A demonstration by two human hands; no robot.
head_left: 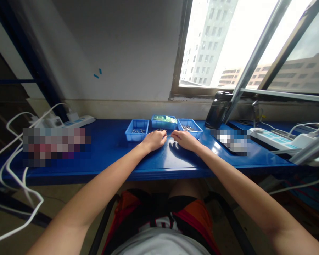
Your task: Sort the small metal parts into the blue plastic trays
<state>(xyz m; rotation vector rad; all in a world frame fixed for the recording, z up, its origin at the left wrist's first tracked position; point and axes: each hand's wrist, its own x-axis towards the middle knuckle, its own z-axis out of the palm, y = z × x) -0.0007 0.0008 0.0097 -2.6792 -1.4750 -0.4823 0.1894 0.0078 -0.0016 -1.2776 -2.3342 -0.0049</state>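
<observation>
both hands narrow, fingers drawn in. left hand (pixel 154 140) and right hand (pixel 184 139) face each other just above the blue desk (pixel 106 148), fingertips near but apart, a thin metal piece (pixel 168 135) held across the gap between them. exact shape of the piece too small to make out.

three blue plastic bins sit behind the hands. left bin (pixel 134 137): a few slim metal parts (pixel 138 131) on its floor. right bin (pixel 198 135): a denser pile of small metal parts (pixel 187 128). middle bin (pixel 162 125), set farther back: a green plastic packet (pixel 166 119) on top.

right of the bins: black flask (pixel 217 109) upright under the window (pixel 210 46). white power strips at both sides, left strip (pixel 82 121), right strip (pixel 273 139). white cables (pixel 12 166) hang off the left end of the desk.
</observation>
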